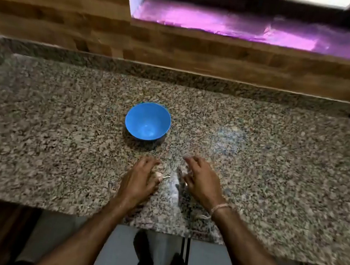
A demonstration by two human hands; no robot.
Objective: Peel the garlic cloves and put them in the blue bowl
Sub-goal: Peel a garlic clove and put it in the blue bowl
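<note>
Left hand (139, 179) palm down on granite counter (58, 140), fingers curled, thumb and finger pinching small pale garlic clove (161, 176). Right hand (202, 181) just beside it, fingers spread, holding nothing. Blue bowl (148, 121) stands beyond both hands.

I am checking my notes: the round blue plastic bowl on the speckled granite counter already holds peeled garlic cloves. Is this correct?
Not quite: the head view shows the round blue plastic bowl on the speckled granite counter holding nothing yet.
</note>
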